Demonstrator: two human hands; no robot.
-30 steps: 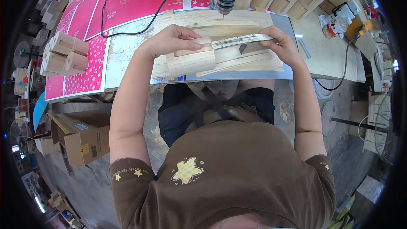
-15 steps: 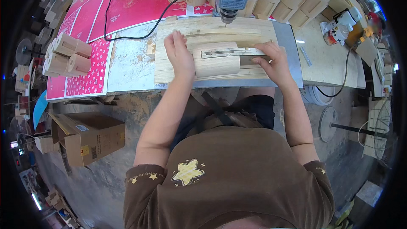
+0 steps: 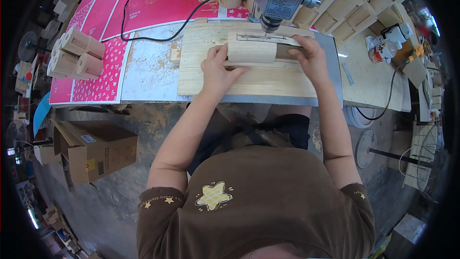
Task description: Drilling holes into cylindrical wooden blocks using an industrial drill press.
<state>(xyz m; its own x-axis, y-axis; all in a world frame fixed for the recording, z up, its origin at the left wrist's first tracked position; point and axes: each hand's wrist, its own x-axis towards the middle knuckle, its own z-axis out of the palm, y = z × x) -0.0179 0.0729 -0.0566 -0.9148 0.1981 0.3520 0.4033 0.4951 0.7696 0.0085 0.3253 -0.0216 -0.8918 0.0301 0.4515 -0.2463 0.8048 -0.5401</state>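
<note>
A pale wooden cylinder (image 3: 252,52) lies on its side on a flat wooden board (image 3: 201,81). Along its upper side runs a narrow slotted strip (image 3: 258,37), and a darker flat part (image 3: 286,52) shows at its right end. My left hand (image 3: 218,71) is closed on the cylinder's left end, its thumb stretched along the near side. With fingers and thumb, my right hand (image 3: 310,56) pinches the strip's right end beside the dark part. Just above the strip hangs the bit of a bench drill (image 3: 271,23); whether it touches cannot be told.
Several wooden cylinders (image 3: 76,55) stand at the left on a pink patterned sheet (image 3: 103,74). More wooden pieces (image 3: 354,5) are stacked at the back. A black cable (image 3: 184,26) crosses behind the board. White bottles (image 3: 385,50) stand at right; a cardboard box (image 3: 103,151) sits on the floor.
The cylinder and strip have moved away from me, under the drill bit. My left hand, earlier raised upright at the left end, now grips it. My right hand keeps its pinch.
</note>
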